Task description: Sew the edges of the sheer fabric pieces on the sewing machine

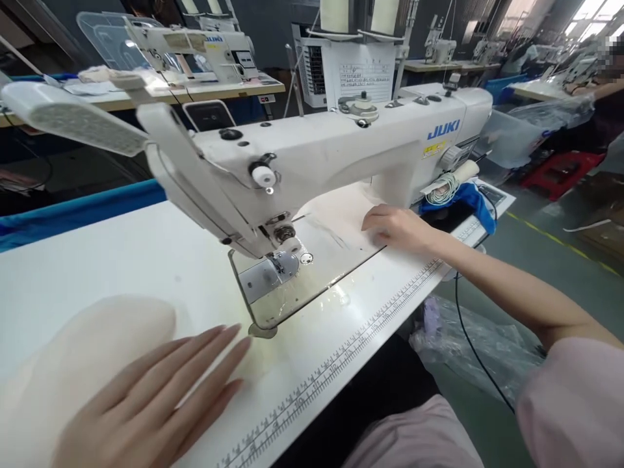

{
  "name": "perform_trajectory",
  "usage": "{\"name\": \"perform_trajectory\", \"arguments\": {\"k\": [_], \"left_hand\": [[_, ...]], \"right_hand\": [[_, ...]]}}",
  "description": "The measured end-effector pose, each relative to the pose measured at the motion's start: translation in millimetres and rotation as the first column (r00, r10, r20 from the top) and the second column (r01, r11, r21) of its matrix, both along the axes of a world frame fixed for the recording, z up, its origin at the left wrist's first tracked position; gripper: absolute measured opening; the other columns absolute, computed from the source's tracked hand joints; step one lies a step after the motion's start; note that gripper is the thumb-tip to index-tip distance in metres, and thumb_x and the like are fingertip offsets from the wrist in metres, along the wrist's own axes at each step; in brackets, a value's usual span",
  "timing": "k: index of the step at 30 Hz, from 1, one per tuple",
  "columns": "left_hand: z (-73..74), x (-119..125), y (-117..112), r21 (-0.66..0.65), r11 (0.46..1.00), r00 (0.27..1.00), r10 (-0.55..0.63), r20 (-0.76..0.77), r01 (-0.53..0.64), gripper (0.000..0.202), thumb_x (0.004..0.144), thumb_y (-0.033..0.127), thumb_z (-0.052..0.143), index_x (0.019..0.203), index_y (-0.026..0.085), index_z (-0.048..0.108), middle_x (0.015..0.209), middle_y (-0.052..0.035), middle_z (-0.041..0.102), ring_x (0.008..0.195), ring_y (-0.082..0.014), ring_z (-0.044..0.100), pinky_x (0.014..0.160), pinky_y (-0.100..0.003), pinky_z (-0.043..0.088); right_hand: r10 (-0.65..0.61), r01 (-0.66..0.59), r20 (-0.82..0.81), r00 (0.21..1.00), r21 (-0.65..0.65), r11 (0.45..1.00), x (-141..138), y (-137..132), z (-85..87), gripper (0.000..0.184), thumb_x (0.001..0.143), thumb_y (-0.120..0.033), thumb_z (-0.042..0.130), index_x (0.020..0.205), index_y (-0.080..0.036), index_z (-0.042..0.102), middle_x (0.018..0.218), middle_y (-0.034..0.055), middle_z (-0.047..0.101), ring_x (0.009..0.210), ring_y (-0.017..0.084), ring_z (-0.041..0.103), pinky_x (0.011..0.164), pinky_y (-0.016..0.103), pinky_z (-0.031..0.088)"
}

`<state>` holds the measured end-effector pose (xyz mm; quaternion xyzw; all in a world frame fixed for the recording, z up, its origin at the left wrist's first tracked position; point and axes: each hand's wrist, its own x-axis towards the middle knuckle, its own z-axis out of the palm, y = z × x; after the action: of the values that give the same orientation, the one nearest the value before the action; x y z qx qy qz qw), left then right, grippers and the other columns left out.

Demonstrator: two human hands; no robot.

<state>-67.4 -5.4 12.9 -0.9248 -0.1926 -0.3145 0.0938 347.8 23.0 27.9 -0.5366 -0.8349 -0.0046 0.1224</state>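
Observation:
My left hand (160, 396) lies low at the left with its fingers stretched out. It rests at the edge of a pale pinkish fabric piece (117, 331) on the white tabletop. Under the sewing machine's arm lies another pale fabric piece (341, 208). My right hand (397, 227) is at that piece's right end, its fingers curled onto the cloth; the fingertips are partly hidden. Between my hands stands the white sewing machine (351, 149), its needle area and presser foot (277, 262) above the metal plate, with no cloth under the foot.
A printed ruler strip (336, 370) runs along the table's front edge. Coiled cord (443, 190) and blue cloth (463, 207) sit at the right end. Behind are another sewing machine (205, 55) and a paper sheet (363, 75). A red stool (560, 172) and a person's arm (607, 90) appear far right.

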Motion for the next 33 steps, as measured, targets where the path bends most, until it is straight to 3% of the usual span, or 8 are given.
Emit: {"name": "perform_trajectory", "arguments": {"k": [2, 6, 9, 13, 21, 27, 30, 33], "left_hand": [[8.8, 37.1, 2.6, 0.191, 0.972, 0.974, -0.095, -0.207, 0.136, 0.032, 0.086, 0.027, 0.066, 0.117, 0.020, 0.067, 0.113, -0.0051, 0.073, 0.093, -0.0244, 0.071, 0.087, -0.037, 0.051], [10.6, 99.8, 9.7, 0.174, 0.964, 0.961, -0.157, -0.227, 0.199, 0.026, 0.091, 0.026, 0.060, 0.112, 0.012, 0.066, 0.108, -0.0088, 0.073, 0.097, -0.0242, 0.069, 0.087, -0.038, 0.052], [4.5, 137.0, 18.0, 0.120, 0.977, 0.971, -0.156, -0.180, 0.179, 0.022, 0.092, 0.025, 0.058, 0.107, 0.012, 0.067, 0.106, -0.0074, 0.074, 0.097, -0.0221, 0.069, 0.085, -0.036, 0.055], [-5.5, 173.2, 35.1, 0.038, 0.999, 0.986, -0.006, -0.169, 0.013, 0.030, 0.095, 0.026, 0.052, 0.115, 0.009, 0.064, 0.118, -0.0121, 0.070, 0.110, -0.0261, 0.065, 0.089, -0.040, 0.055], [-16.6, 193.9, 50.5, -0.060, 0.997, 0.978, 0.036, -0.203, -0.050, 0.031, 0.096, 0.028, 0.048, 0.113, 0.008, 0.065, 0.113, -0.0117, 0.071, 0.103, -0.0247, 0.067, 0.098, -0.043, 0.051], [-14.2, 208.3, 56.6, -0.102, 0.982, 0.962, 0.128, -0.241, -0.156, 0.042, 0.098, 0.035, 0.044, 0.130, 0.009, 0.054, 0.134, -0.0154, 0.059, 0.127, -0.0292, 0.053, 0.104, -0.046, 0.047], [-18.8, 216.2, 64.0, -0.134, 0.971, 0.937, 0.148, -0.316, -0.199, 0.049, 0.098, 0.041, 0.044, 0.135, 0.009, 0.050, 0.139, -0.0176, 0.054, 0.136, -0.0307, 0.043, 0.112, -0.050, 0.038], [-22.9, 218.1, 66.7, -0.158, 0.968, 0.926, 0.129, -0.356, -0.196, 0.049, 0.098, 0.036, 0.045, 0.137, 0.007, 0.047, 0.146, -0.0171, 0.047, 0.139, -0.0288, 0.039, 0.115, -0.048, 0.033]], "right_hand": [[0.073, -0.072, 0.012, 0.997, -0.016, 0.997, 2.3, 8.1, -1.3, 0.027, 0.083, -0.008, 0.053, 0.103, -0.019, 0.068, 0.113, 0.0061, 0.067, 0.101, 0.023, 0.061, 0.076, 0.032, 0.043], [0.086, -0.085, 0.025, 0.996, -0.015, 0.996, 0.5, 15.1, -1.1, 0.025, 0.095, -0.017, 0.045, 0.097, -0.020, 0.070, 0.107, 0.0042, 0.069, 0.094, 0.020, 0.062, 0.074, 0.032, 0.040], [0.119, -0.118, 0.029, 0.992, -0.047, 0.992, 2.6, 16.5, 2.0, 0.022, 0.090, -0.017, 0.050, 0.101, -0.021, 0.069, 0.109, 0.0033, 0.069, 0.093, 0.020, 0.062, 0.070, 0.031, 0.039], [0.152, -0.147, 0.061, 0.987, -0.078, 0.986, 6.0, 18.8, 4.4, 0.031, 0.079, -0.012, 0.059, 0.107, -0.020, 0.068, 0.111, 0.0040, 0.069, 0.094, 0.022, 0.062, 0.072, 0.031, 0.038], [0.089, -0.101, -0.105, 0.991, -0.117, 0.988, 9.7, 25.7, 3.5, 0.024, 0.091, -0.017, 0.050, 0.099, -0.021, 0.072, 0.104, 0.0021, 0.073, 0.091, 0.019, 0.066, 0.065, 0.027, 0.036], [-0.166, 0.196, -0.282, 0.945, 0.082, 0.977, 3.3, 21.0, -1.7, 0.021, 0.091, -0.021, 0.054, 0.102, -0.020, 0.072, 0.093, 0.0044, 0.074, 0.082, 0.019, 0.066, 0.066, 0.027, 0.037], [-0.046, 0.060, -0.341, 0.939, 0.033, 0.998, -5.2, 1.2, 8.6, 0.021, 0.086, -0.016, 0.060, 0.101, -0.020, 0.073, 0.093, 0.0046, 0.074, 0.083, 0.018, 0.066, 0.067, 0.026, 0.038], [0.068, -0.197, -0.391, 0.918, -0.300, 0.934, -18.8, -29.2, 21.6, 0.007, 0.081, -0.024, 0.070, 0.078, -0.020, 0.075, 0.073, -0.0002, 0.071, 0.065, 0.012, 0.061, 0.060, 0.023, 0.036]]}}
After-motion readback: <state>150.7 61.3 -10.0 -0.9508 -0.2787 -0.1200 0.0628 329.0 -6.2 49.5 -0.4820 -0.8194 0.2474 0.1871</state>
